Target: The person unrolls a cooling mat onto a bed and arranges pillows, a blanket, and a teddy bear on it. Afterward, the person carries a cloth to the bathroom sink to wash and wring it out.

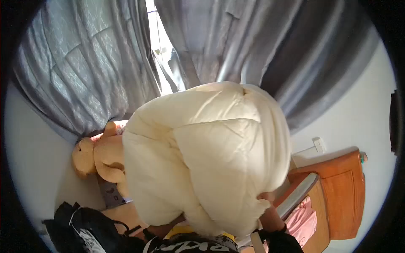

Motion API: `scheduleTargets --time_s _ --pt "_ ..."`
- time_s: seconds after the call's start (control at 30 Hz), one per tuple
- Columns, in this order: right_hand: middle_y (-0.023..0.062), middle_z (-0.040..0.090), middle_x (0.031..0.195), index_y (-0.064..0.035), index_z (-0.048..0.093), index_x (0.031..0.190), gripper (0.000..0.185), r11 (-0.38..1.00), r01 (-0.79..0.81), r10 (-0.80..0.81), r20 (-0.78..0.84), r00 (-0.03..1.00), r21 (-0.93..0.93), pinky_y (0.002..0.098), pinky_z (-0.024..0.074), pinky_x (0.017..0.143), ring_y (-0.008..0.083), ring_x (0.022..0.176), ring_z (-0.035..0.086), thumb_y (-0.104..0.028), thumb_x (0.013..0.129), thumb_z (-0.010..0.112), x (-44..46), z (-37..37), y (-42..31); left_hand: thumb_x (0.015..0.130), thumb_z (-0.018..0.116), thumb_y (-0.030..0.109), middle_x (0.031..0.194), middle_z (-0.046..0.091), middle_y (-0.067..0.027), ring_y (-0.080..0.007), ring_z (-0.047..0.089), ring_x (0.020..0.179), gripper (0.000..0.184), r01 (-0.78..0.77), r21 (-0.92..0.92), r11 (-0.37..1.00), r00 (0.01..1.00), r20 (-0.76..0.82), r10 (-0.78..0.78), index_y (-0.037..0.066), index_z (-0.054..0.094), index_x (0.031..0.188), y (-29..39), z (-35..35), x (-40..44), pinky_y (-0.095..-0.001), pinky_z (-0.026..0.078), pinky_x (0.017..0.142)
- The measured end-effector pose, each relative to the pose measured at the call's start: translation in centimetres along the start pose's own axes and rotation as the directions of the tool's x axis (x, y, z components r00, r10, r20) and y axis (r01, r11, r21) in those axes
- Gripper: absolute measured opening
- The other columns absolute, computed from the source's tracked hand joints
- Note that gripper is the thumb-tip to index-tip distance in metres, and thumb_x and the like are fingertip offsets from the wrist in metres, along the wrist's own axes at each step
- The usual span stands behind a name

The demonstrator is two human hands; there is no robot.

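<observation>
A thick cream duvet [211, 160], folded into a big puffy bundle, fills the middle of the head view in front of my body. My right hand [271, 213] grips its lower right edge, with the fabric bunched at the fingers. At the lower left, my left hand [171, 224] is tucked under the bundle and bears it from below; its fingers are hidden by the duvet. The bulk of the bundle covers whatever lies straight behind it.
Grey curtains [93, 63] hang behind, with a bright gap between them. A tan plush toy [103, 156] lies at left, above a black bag [86, 227]. On the right stand a wooden headboard [344, 194] and pink fabric [303, 219]. A white wall socket [318, 144] sits above.
</observation>
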State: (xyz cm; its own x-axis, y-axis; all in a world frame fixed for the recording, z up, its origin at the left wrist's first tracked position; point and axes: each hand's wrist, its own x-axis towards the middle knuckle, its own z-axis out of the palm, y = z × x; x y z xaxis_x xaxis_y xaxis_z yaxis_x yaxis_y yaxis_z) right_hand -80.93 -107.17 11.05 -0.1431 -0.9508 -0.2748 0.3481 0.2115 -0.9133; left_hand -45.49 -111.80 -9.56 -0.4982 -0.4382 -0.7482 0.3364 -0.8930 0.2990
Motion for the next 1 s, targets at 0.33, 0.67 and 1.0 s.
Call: scheduleTargets --time_s 0.33,0.67,1.0 --pt "0.0116 0.067 0.100 0.0000 0.065 0.101 0.037 0.990 0.092 -0.117 -0.243 0.963 -0.110 0.0362 0.0503 0.084 0.0234 0.093 0.063 -0.007 0.066 0.074 -23.7 -5.0 -10.3 0.088 0.061 0.029 0.115 0.062 -0.0096 -0.0251 0.062 0.099 0.045 0.000 0.350 0.937 0.974 0.212 -0.079 0.005 0.054 0.125 -7.4 10.4 -5.9 -0.0419 0.053 0.084" --pt "0.0117 0.066 0.108 0.0012 0.064 0.108 0.051 0.979 0.192 -0.174 -0.791 0.587 -0.072 0.0351 0.0475 0.091 0.0238 0.101 0.061 -0.001 0.059 0.077 -39.0 1.1 -9.2 0.089 0.060 0.031 0.114 0.062 -0.0099 -0.0252 0.062 0.098 0.044 -0.003 0.793 0.609 0.703 0.435 -0.563 0.005 0.055 0.124 -9.8 28.3 2.9 -0.0412 0.052 0.084" --pt "0.0115 0.068 0.098 0.0003 0.068 0.099 0.037 0.609 -0.076 -0.719 -0.590 0.367 -0.790 0.0342 0.0484 0.085 0.0202 0.096 0.062 -0.002 0.063 0.076 -56.6 6.0 -17.2 0.090 0.058 0.033 0.113 0.062 -0.0101 -0.0253 0.062 0.097 0.043 -0.183 0.888 0.423 0.306 0.460 -0.833 0.005 0.056 0.123 -29.3 47.2 -4.5 -0.0405 0.052 0.084"
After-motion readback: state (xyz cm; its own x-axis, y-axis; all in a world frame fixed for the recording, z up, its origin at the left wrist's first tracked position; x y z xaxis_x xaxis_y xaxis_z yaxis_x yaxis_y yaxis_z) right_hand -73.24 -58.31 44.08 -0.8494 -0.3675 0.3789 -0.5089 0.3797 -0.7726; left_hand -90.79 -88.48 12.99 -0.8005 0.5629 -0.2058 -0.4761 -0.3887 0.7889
